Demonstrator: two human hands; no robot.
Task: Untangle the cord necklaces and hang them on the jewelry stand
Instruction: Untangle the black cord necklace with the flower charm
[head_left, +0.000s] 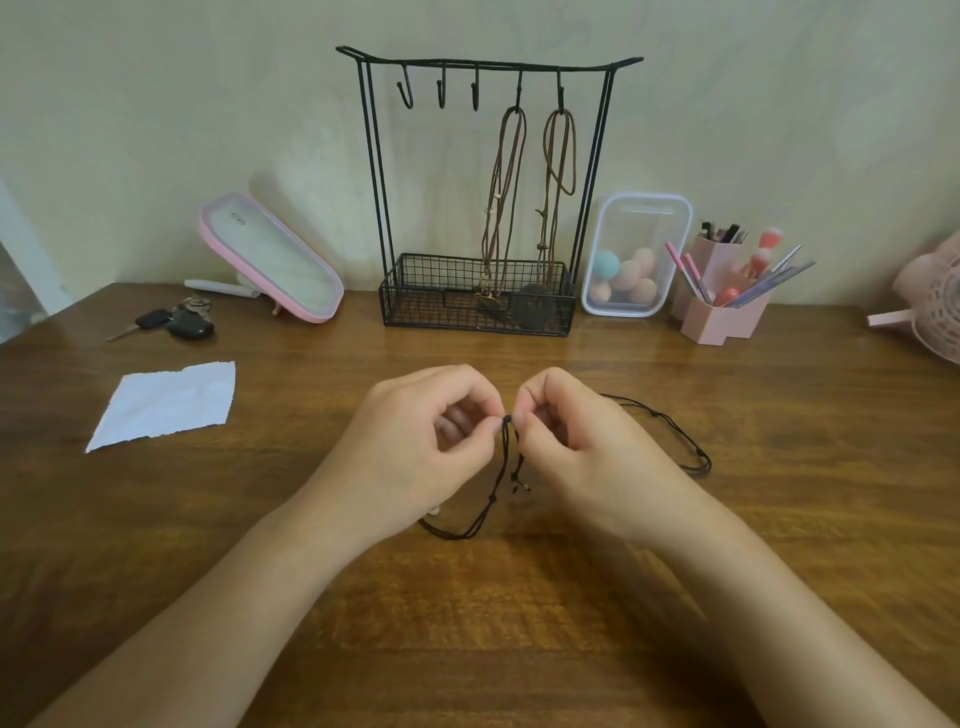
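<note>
- A bunch of keys (174, 322) lies at the far left of the wooden worktop (519, 623), with a torn white paper (163, 405) nearer the person.
- A pink-framed mirror (275, 260) leans back behind the keys, near the wall.
- The left hand (415, 436) has its fingers curled and pinches the black cord necklace (506, 467) at a knot.
- The cord hangs from that pinch to the worktop. One loop lies under the left wrist and another trails off to the right.
- The wire jewelry stand (488, 197) stands against the wall straight beyond the hands. Two brown cord necklaces (506, 197) hang from its two right hooks into the basket base.
- The right hand (587, 447), also curled, pinches the same knot and hides part of the cord behind it.
- A clear box of makeup sponges (636, 254), a pink brush holder (722, 301) and a pink fan (930, 306) stand to the right.
</note>
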